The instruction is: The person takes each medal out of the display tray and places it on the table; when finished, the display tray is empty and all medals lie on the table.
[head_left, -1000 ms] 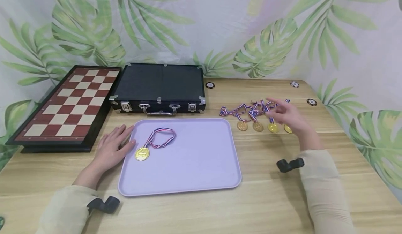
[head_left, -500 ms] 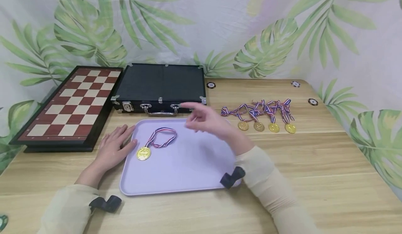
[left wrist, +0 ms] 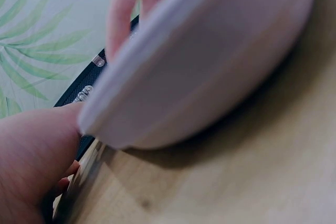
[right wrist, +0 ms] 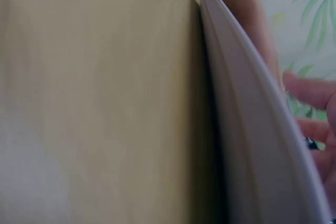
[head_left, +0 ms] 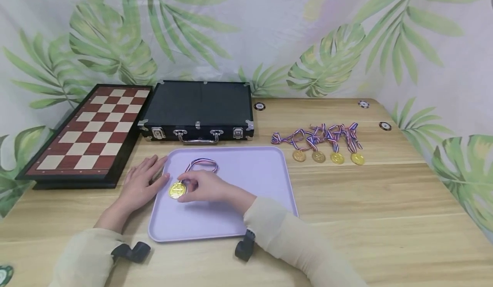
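Note:
A gold medal (head_left: 177, 190) on a striped red, white and blue ribbon (head_left: 204, 163) lies in the left part of a lilac tray (head_left: 246, 184). My right hand (head_left: 209, 187) reaches across the tray, thumb and index finger curled round opposite edges of this medal. Its other fingers are partly hidden. My left hand (head_left: 141, 187) rests spread on the table by the tray's left side, the thumb at the rim. The tray rim (left wrist: 152, 51) hides the medal in the left wrist view. In the right wrist view, the right hand (right wrist: 317, 124) shows beyond the rim.
Several medals (head_left: 318, 157) with tangled ribbons lie in a row at right. A black case (head_left: 200, 105) stands behind the tray, and a checkered board (head_left: 92, 128) is at left. Poker chips (head_left: 385, 126) lie near the table's far edge; another chip (head_left: 5, 274) is at lower left.
My right hand has moved left from the row of medals, over the tray, to the single gold medal. The left hand has stayed by the tray.

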A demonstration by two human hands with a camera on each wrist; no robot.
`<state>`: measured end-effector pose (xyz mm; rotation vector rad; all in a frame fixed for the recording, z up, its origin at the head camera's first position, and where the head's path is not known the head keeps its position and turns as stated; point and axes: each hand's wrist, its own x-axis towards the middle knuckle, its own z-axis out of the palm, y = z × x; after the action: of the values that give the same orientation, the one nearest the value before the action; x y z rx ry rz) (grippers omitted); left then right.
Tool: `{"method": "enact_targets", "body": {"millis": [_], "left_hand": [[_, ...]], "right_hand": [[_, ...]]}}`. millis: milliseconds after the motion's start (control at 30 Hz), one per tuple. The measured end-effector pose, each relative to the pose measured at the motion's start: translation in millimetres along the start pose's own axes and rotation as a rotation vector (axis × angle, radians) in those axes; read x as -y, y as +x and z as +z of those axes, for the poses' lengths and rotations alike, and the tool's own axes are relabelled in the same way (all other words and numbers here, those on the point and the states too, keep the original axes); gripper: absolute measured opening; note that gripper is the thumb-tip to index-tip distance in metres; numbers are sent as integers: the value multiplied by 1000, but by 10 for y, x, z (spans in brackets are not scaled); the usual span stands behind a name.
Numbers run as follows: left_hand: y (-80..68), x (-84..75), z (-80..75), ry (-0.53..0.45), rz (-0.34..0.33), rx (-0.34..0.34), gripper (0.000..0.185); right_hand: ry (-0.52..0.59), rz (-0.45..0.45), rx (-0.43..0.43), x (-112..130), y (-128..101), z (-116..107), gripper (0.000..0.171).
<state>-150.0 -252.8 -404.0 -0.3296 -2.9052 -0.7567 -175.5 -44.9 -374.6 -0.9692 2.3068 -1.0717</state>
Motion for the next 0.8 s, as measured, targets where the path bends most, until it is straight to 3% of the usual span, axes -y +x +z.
{"method": "enact_targets", "body": {"millis": [167, 367, 533, 800], "left_hand": [[1, 2, 17, -9, 3, -3, 54], [1, 6, 14, -8, 7, -5, 54], [-7, 4, 14, -6, -3, -2, 54], [0, -3, 14, -7, -9, -3, 54]], "right_hand": [[-235, 67, -85, 25, 62, 111, 53], [-416, 94, -119, 45, 86, 192, 51], [-472, 127, -138, 74, 75, 233, 42], [-445, 188, -156, 104, 30, 250, 36]]}}
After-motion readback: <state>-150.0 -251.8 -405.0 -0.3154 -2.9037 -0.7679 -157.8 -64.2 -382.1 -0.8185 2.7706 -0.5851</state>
